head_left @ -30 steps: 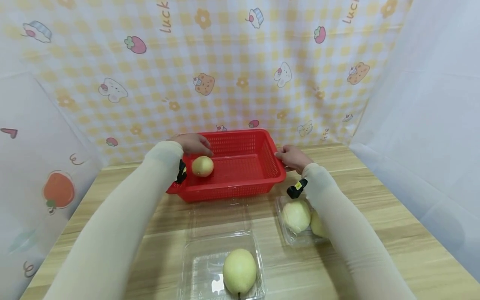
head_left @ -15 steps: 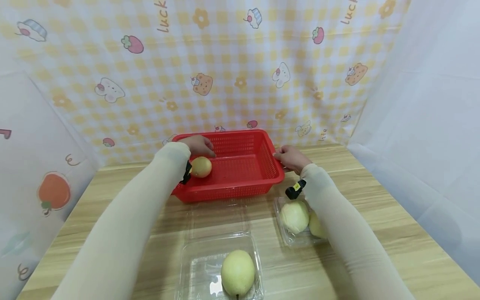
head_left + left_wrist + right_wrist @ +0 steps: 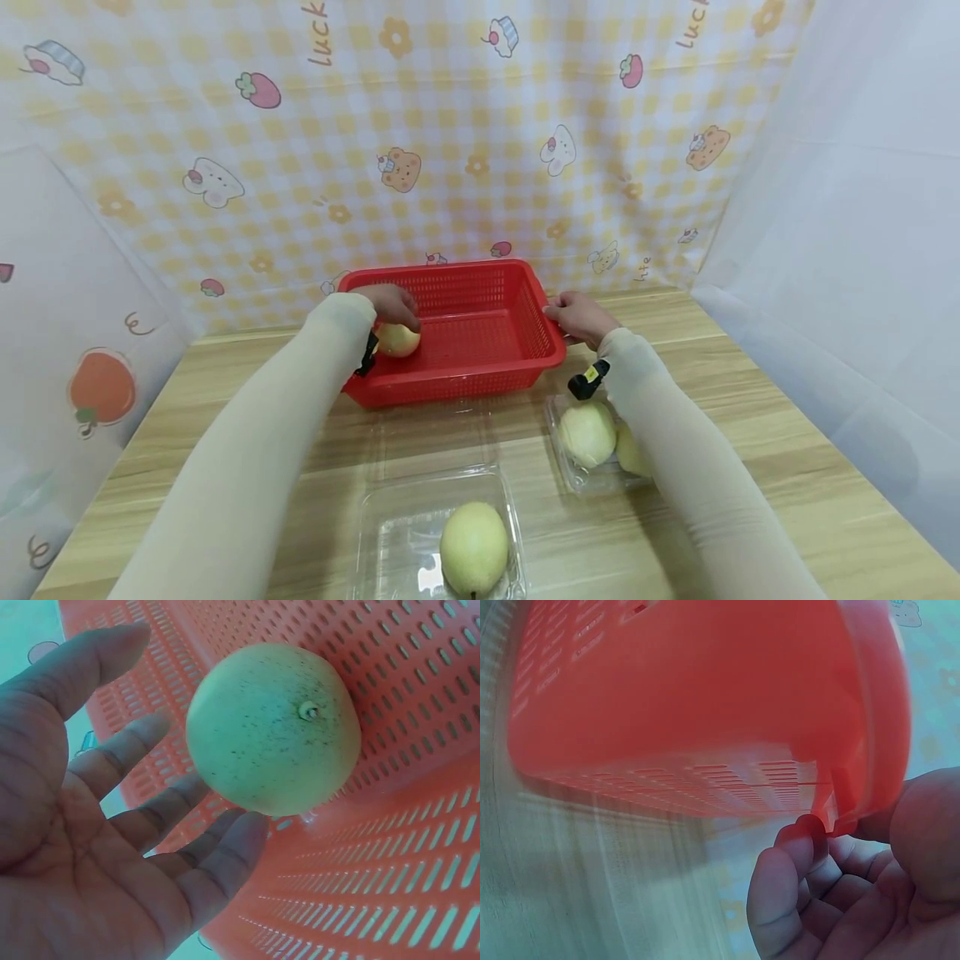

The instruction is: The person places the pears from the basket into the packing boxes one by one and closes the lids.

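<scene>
My left hand (image 3: 392, 305) is inside the red plastic basket (image 3: 465, 385), over a pear (image 3: 399, 342) at its left end. In the left wrist view the pear (image 3: 270, 727) lies with its stem end showing. The fingers of my left hand (image 3: 112, 825) are spread and slightly bent beside it, one fingertip right at its lower side. My right hand (image 3: 585, 317) pinches the basket's right rim. In the right wrist view my right hand (image 3: 847, 892) has its thumb over the rim and fingers curled beneath the red basket (image 3: 690, 690).
An open clear plastic box (image 3: 390, 533) with one pear (image 3: 474, 548) stands on the wooden table (image 3: 570, 550) at the front. Another clear tray (image 3: 557, 429) holds pears (image 3: 588, 433), partly hidden by my right sleeve. A checked curtain (image 3: 450, 108) hangs behind the basket.
My left hand moved right over the basket, then lowered toward the pear inside, covering its top. My right hand keeps its grip on the rim. The head view has shifted slightly.
</scene>
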A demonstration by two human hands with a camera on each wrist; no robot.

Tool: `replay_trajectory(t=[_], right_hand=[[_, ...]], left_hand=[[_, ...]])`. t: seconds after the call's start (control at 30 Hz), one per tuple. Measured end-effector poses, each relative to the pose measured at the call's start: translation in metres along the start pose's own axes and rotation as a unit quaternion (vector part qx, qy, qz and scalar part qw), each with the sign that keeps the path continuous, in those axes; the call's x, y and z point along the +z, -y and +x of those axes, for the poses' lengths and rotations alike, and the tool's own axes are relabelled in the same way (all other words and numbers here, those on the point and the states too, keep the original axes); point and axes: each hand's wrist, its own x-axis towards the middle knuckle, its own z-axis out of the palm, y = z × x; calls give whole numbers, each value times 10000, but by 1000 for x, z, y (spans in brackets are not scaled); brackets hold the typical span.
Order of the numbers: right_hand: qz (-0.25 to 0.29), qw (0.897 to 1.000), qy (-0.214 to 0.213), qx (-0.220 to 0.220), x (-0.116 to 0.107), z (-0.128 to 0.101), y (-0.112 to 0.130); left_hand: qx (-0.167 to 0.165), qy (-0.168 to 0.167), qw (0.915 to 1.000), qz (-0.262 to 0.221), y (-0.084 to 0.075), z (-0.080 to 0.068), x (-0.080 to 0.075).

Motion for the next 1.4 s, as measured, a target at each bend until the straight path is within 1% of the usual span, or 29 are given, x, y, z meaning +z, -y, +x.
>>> replay_trajectory(t=[0.03, 0.1, 0.2, 0.33, 0.47, 0.7, 0.77, 0.83, 0.9, 1.07, 1.13, 1.33, 1.4], right_hand=[[7, 10000, -1, 2, 0, 0, 0], [18, 10000, 16, -5, 0, 0, -1], [3, 10000, 23, -30, -1, 1, -2], [-13, 10000, 20, -54, -2, 2, -4], [-48, 10000, -5, -13, -1, 2, -4], [-88, 10000, 2, -4, 1, 2, -1], [-105, 9999, -3, 0, 1, 1, 0], [-99, 10000, -5, 7, 1, 1, 0], [-103, 9999, -13, -5, 1, 1, 0], [-138, 9999, -37, -10, 1, 0, 0], [-138, 9999, -40, 10, 1, -1, 0], [-112, 9999, -25, 67, 0, -3, 2], [-90, 9999, -19, 77, 0, -3, 2]], left_hand=[[5, 20, 10000, 94, 1, 1, 0], [-91, 16, 9999, 106, 1, 2, 1], [41, 26, 9992, 400, 0, 1, 2], [75, 17, 9990, 437, -2, -2, 3], [-249, -25, 9997, -34, -1, -4, 4], [-644, -131, 9976, -220, 2, -2, 4], [-769, -143, 9962, -381, 2, -2, 5], [-815, -141, 9956, -443, 1, -4, 5], [-793, -112, 9962, -356, 1, -2, 4], [-970, -85, 9924, -753, 2, -2, 3], [-1117, -116, 9884, -1022, 1, -4, 4], [-1108, -72, 9921, -591, -2, -3, 5], [-1163, -75, 9913, -605, -2, -3, 5]])
